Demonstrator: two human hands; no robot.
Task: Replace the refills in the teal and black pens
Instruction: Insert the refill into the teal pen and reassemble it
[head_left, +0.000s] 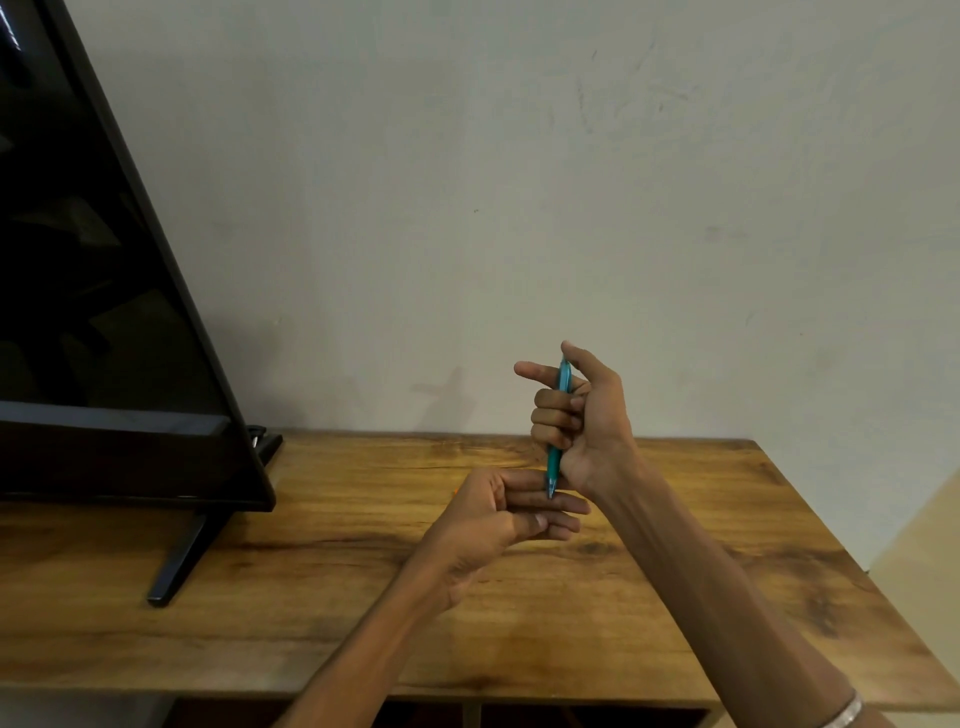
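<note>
My right hand (582, 421) grips the teal pen (555, 462) upright above the wooden table (311, 597), three fingers curled round its barrel, index finger and thumb sticking out near its top. The pen's tip points down and touches the fingers of my left hand (498, 514), which is held flat and relaxed just under it. A small orange bit shows behind my left hand; I cannot tell what it is. No black pen and no loose refill is in view.
A large black television (104, 291) stands on the table's left part, its foot (179, 556) reaching toward the front edge. A pale wall rises behind. The table's right edge drops off at the far right.
</note>
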